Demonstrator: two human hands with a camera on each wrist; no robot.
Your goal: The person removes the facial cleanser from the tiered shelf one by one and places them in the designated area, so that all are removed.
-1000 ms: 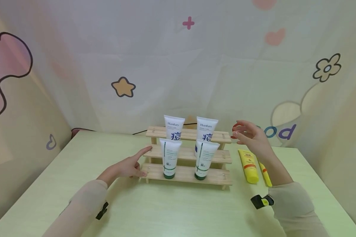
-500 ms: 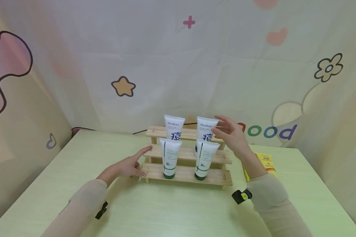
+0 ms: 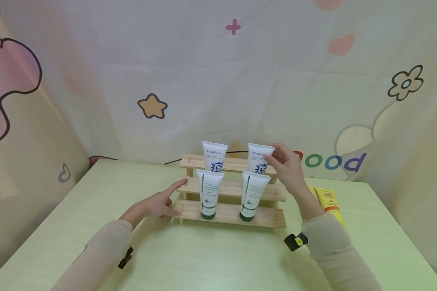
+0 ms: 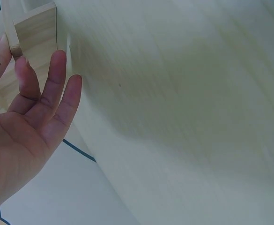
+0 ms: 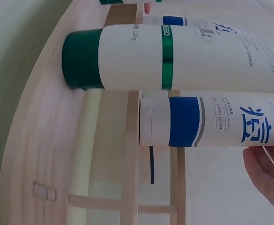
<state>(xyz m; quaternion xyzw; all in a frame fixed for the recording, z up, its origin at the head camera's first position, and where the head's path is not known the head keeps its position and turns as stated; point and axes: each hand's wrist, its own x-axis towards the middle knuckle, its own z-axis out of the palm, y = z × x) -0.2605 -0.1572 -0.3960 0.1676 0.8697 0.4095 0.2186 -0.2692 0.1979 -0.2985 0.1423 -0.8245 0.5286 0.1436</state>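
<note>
Two-handed work at a three-tier wooden rack [image 3: 227,214]. The right hand [image 3: 287,165] pinches the upper end of the right blue-marked tube [image 3: 256,158], whose foot appears to meet the middle tier [image 3: 231,187]; the left hand [image 3: 158,205] grips no tube, its forefinger and thumb spread against the rack's left end. Chief hazard — toppling: the held tube stands just behind the right green-capped tube [image 3: 254,194], so a forward swing could knock that one off the narrow bottom tier. Release with the foot overhanging the plank edge might drop the tube; a loose pinch so high up could let it pivot. Should the left hand push hard, the rack might slide along the worktop [image 3: 189,258] and upset its load. Count: one rack; two blue-marked tubes, including the left blue-marked tube [image 3: 214,157]; two green-capped tubes, including the left green-capped tube [image 3: 209,192]; two yellow tubes [image 3: 328,200] lying at the right — one mostly hidden
</note>
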